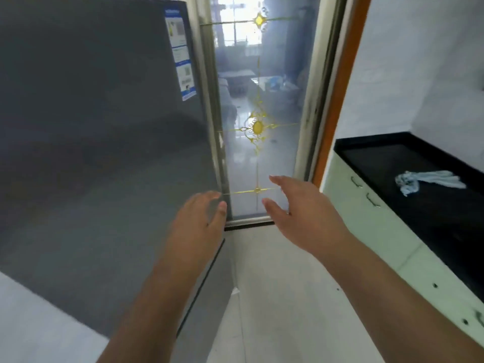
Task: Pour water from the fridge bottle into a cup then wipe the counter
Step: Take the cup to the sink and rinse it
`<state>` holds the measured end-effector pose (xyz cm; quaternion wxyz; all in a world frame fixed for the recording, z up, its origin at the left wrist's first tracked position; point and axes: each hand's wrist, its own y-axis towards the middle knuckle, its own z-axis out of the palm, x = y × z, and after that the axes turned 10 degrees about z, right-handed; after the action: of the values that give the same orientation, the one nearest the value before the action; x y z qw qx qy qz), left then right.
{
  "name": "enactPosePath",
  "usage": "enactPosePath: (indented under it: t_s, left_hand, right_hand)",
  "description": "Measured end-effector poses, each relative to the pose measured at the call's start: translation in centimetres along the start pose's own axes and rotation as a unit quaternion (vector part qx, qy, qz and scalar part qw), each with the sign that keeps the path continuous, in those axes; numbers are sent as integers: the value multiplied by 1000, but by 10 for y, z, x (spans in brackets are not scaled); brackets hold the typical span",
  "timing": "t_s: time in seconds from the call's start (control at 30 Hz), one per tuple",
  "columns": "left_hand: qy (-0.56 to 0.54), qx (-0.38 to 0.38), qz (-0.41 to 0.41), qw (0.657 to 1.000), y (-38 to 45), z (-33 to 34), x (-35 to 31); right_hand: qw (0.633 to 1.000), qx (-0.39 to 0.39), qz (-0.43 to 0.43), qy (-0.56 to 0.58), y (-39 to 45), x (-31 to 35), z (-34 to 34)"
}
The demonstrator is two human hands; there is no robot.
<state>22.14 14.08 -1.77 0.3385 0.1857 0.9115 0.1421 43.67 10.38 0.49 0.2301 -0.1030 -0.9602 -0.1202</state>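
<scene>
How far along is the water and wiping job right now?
Nothing looks done: the fridge is closed, and no bottle or cup shows. In hand: the left hand and right hand reach, open, toward the fridge's edge. Left: fetching, pouring, then wiping the black counter where the cloth lies.

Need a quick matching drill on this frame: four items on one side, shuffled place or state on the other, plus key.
Items:
1. fridge
2. cloth
3. left hand
4. sticker

Place or state:
A. crumpled on the black counter
B. stuck near the fridge door's top right edge
C. grey door, closed
D. open, fingers at the fridge door's edge

Pairs: 1-C, 2-A, 3-D, 4-B
</scene>
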Motion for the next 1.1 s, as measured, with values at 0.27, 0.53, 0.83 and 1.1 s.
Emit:
enactPosePath:
  t_s: [0.27,0.53,0.83,1.1]
  left_hand:
    - [-108,190,218,951,19,156,-188]
    - [-115,290,437,843,-52,241,-353]
    - [-166,351,616,685,-133,248,-419]
    - [-175,418,701,551,-203,237,-399]
  right_hand:
    - [950,-105,291,-36,-94,-191,-99]
    - [841,-214,484,-114,-250,-292,-185]
    - [662,-325,659,-147,-399,-240,-180]
    - [505,-345,783,-119,-470,-151,-107]
